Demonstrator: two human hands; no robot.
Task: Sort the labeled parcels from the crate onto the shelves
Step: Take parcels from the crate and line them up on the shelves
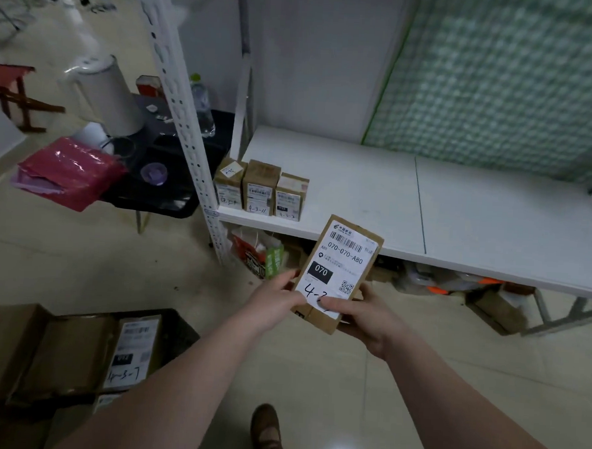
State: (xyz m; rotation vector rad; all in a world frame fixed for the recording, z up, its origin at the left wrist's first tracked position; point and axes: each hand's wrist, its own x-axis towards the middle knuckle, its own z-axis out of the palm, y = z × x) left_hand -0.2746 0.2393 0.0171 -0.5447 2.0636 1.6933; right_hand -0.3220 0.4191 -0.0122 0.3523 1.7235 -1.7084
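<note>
**Cardboard parcel (336, 274) marked 4-3, held before the white shelf (460, 205)**

Position: tilted, label up, just in front of the shelf's front edge. Grip: left hand (277, 300) clasps the lower left edge; right hand (365, 317) cups the base, thumb covering the last figure of the handwritten code (313, 291). Nearby: three parcels (260, 188) upright at the shelf's left end; more in the crate (179, 324). Handling advice: shift the thumb, read the whole code, then stand it upright beside that row, label outward
</note>
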